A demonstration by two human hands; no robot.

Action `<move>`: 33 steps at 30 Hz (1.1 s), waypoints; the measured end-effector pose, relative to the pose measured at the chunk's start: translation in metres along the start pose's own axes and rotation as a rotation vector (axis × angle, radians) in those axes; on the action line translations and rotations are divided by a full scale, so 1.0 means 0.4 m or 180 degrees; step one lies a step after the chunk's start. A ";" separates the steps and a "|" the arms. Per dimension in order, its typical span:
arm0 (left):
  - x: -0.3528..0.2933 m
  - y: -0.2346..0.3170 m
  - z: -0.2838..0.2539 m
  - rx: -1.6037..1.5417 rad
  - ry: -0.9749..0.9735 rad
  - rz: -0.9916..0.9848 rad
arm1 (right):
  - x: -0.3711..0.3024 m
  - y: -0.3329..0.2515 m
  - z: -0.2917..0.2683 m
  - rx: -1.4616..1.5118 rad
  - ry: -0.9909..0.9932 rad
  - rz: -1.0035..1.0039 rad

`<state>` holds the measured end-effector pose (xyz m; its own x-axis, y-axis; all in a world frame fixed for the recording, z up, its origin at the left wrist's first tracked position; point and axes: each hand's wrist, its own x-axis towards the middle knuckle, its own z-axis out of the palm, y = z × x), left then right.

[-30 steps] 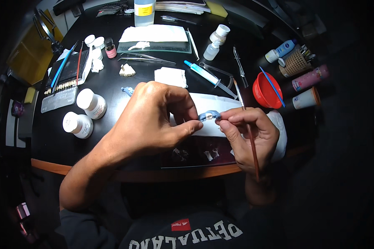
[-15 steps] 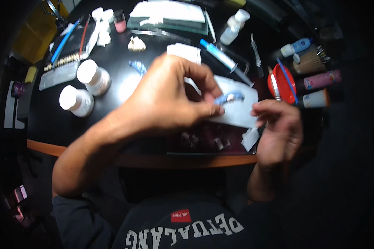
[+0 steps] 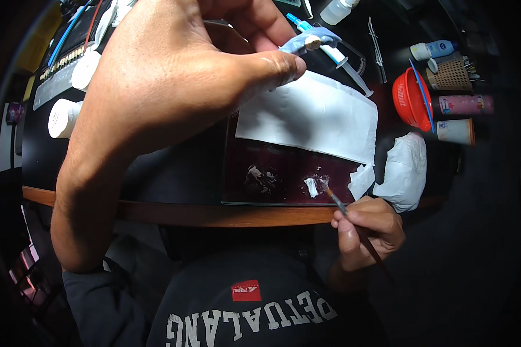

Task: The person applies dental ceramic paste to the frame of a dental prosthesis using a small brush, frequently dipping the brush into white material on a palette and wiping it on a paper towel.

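Raised close in front of me, my left hand (image 3: 173, 75) pinches a small light-blue dental model piece (image 3: 295, 46) between thumb and fingers. A cream tooth-like piece (image 3: 312, 42) sits on its side. At the table's front edge, my right hand (image 3: 373, 228) grips a thin paintbrush (image 3: 337, 203), bristles pointing up and away to the left. The bristle tip is at a small smear of white paste (image 3: 311, 187) on a dark glass slab (image 3: 283, 194). White paper (image 3: 307, 124) lies over the slab's far part.
A blue-and-clear syringe (image 3: 333, 55) lies beyond the paper, beside tweezers (image 3: 377, 52). To the right are a red bowl (image 3: 408, 104), a crumpled white wad (image 3: 408, 168), a woven holder (image 3: 449, 75) and a pink can (image 3: 466, 105). White bottles (image 3: 63, 118) stand at left.
My left hand has come up nearer to the view with the blue piece. My right hand has moved down and left, bringing the brush tip to the white paste. The view has shifted.
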<state>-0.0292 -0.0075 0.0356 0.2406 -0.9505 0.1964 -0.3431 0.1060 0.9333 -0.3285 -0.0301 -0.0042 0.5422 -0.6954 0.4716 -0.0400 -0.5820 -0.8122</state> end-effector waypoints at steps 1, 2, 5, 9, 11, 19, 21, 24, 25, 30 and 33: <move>-0.003 -0.005 -0.001 0.0083 0.0083 0.0075 | 0.002 0.003 0.003 -0.0057 -0.0094 -0.0103; -0.002 0.025 -0.005 0.0096 0.0077 0.0060 | 0.005 0.005 0.004 -0.0132 -0.0185 -0.0208; 0.004 0.095 -0.032 0.0495 -0.0320 -0.0566 | 0.008 0.017 0.009 -0.0103 -0.0158 -0.0409; 0.024 0.058 -0.038 -0.0357 -0.0443 -0.0770 | 0.006 0.023 0.012 -0.0150 -0.0063 -0.0511; 0.024 0.044 -0.033 -0.0329 -0.0406 -0.0624 | 0.005 0.025 0.011 -0.0192 -0.0065 -0.0589; -0.002 0.063 -0.017 0.0128 -0.0380 -0.0406 | -0.002 0.028 0.026 -0.0193 -0.0046 -0.0657; -0.007 0.020 0.006 0.0281 -0.0168 -0.0192 | -0.003 0.030 0.023 -0.0220 -0.0045 -0.0658; -0.001 -0.001 0.012 0.0318 -0.0062 -0.0080 | 0.006 0.029 0.020 -0.0182 -0.0058 -0.0652; 0.000 -0.001 0.012 0.0300 -0.0071 -0.0066 | 0.006 0.029 0.021 -0.0186 -0.0061 -0.0603; 0.008 0.028 -0.005 0.0030 -0.0163 -0.0289 | 0.024 0.011 0.014 -0.0164 -0.0086 -0.0555; 0.017 0.006 -0.001 -0.0210 -0.0333 -0.0158 | 0.021 0.006 -0.001 -0.0126 -0.0042 -0.0318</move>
<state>-0.0280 -0.0137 0.0394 0.1586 -0.9800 0.1204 -0.2717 0.0739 0.9595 -0.3246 -0.0375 -0.0021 0.5561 -0.6277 0.5447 -0.0182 -0.6644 -0.7471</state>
